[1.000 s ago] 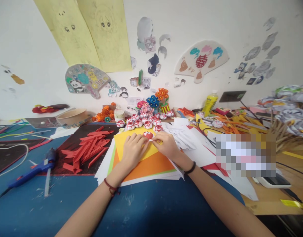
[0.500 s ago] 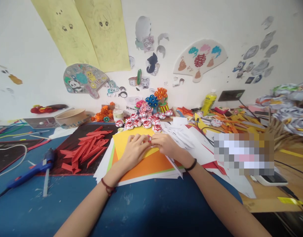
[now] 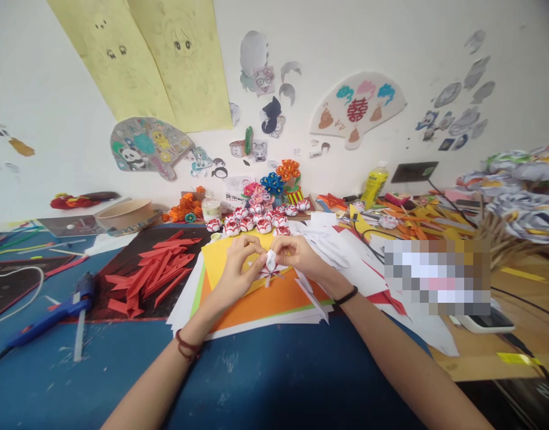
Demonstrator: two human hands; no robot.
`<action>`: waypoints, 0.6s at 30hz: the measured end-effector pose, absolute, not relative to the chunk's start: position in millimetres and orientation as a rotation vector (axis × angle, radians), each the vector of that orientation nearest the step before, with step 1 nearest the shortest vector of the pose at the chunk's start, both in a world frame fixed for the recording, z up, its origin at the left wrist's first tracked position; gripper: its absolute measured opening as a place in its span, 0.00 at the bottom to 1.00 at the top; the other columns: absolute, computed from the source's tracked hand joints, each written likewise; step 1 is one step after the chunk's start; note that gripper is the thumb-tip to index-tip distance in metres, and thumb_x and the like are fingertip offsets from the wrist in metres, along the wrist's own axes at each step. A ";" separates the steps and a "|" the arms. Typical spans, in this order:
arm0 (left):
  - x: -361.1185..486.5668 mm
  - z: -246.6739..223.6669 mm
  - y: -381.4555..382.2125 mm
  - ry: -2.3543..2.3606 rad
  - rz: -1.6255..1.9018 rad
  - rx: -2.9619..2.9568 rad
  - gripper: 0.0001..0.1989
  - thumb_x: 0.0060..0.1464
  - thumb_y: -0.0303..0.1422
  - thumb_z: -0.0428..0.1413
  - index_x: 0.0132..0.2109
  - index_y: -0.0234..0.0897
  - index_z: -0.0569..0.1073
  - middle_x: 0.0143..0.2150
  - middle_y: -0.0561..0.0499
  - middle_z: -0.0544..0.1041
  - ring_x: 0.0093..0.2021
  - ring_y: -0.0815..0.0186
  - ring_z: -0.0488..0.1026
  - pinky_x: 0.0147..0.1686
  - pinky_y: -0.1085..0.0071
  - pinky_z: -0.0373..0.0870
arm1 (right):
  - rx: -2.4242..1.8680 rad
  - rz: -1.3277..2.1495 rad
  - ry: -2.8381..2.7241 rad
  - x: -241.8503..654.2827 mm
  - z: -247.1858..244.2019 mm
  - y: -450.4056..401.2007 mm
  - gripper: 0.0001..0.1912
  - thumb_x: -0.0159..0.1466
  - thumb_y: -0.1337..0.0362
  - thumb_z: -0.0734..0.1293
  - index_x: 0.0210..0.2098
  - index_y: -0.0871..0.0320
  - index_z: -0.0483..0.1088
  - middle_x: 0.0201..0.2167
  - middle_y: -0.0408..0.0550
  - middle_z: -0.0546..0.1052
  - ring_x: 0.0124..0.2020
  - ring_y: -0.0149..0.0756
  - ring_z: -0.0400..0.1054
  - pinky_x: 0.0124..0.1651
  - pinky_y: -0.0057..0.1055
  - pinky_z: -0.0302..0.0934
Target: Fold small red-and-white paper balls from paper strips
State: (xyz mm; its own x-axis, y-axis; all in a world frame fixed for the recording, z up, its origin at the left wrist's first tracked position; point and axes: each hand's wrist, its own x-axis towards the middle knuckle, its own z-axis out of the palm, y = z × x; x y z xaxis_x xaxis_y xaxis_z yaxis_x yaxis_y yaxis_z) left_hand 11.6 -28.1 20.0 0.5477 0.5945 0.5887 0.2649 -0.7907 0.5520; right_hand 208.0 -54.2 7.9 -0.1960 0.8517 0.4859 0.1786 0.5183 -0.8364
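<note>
Gripping small white folded-paper piece [image 3: 271, 261] between fingertips of left hand [image 3: 239, 269] and right hand [image 3: 303, 258], over flat multicoloured paper stack [image 3: 247, 310], presumably for steadiness.

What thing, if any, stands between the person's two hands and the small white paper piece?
Nothing visible does. The left hand and right hand both have fingertips at the white paper piece. The yellow sheet and orange sheet lie below, not between.
</note>
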 end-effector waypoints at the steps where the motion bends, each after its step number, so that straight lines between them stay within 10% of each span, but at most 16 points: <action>1: 11.7 21.0 -29.0 0.706 1.119 2.354 0.08 0.63 0.34 0.52 0.36 0.38 0.72 0.43 0.48 0.69 0.47 0.62 0.67 0.50 0.62 0.63 | -0.902 0.803 -1.681 207.9 7.6 -53.7 0.16 0.59 0.52 0.71 0.28 0.59 0.72 0.28 0.44 0.72 0.30 0.33 0.65 0.35 0.31 0.59; 9: 8.3 24.5 -26.8 0.749 1.115 2.210 0.09 0.60 0.37 0.56 0.33 0.38 0.73 0.40 0.49 0.71 0.46 0.61 0.68 0.51 0.62 0.64 | -0.994 0.712 -1.730 201.9 7.8 -52.4 0.16 0.61 0.51 0.69 0.31 0.59 0.73 0.35 0.47 0.74 0.37 0.35 0.67 0.39 0.31 0.61; 13: 5.3 23.4 -23.3 0.784 1.171 2.079 0.10 0.61 0.36 0.54 0.33 0.37 0.73 0.42 0.48 0.70 0.46 0.62 0.68 0.47 0.64 0.65 | -0.910 1.213 -1.396 202.5 4.6 -53.7 0.26 0.67 0.44 0.58 0.50 0.57 0.71 0.43 0.53 0.76 0.41 0.37 0.72 0.43 0.36 0.66; 18: 6.1 22.0 -24.9 0.753 1.192 2.000 0.12 0.63 0.36 0.51 0.33 0.37 0.72 0.45 0.47 0.70 0.46 0.62 0.68 0.42 0.67 0.67 | -0.732 1.738 -1.405 201.4 9.4 -60.8 0.23 0.67 0.45 0.60 0.47 0.58 0.72 0.39 0.53 0.78 0.38 0.37 0.74 0.45 0.38 0.68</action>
